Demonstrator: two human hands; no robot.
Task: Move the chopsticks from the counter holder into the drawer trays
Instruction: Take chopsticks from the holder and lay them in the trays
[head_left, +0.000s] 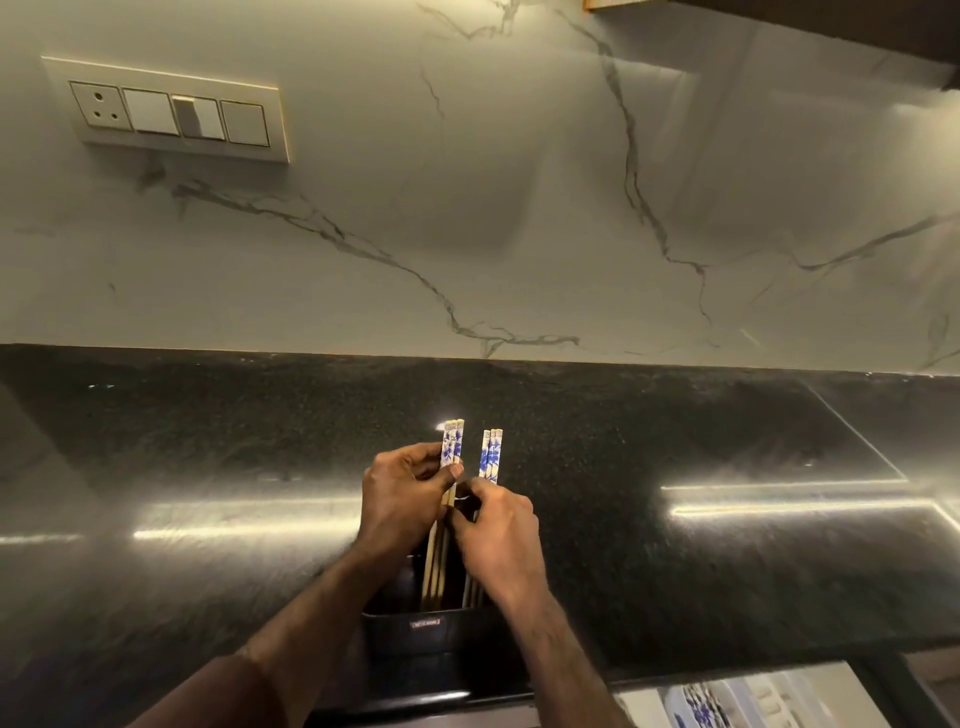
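At the front edge of the dark stone counter (675, 441), my left hand (402, 501) grips a bundle of blue-and-white-topped chopsticks (451, 452), their lower ends standing in the black holder (426, 623). Just to the right, my right hand (501, 535) pinches a second bundle (491, 454), also upright in the holder. At the lower right, the open drawer's white tray (753, 696) already holds patterned chopsticks.

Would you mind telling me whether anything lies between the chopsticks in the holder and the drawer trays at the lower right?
Nothing visible blocks the way. Both hands, left hand and right hand, already grip chopstick bundles standing in the black holder. Only bare black counter lies between the holder and the open drawer trays.
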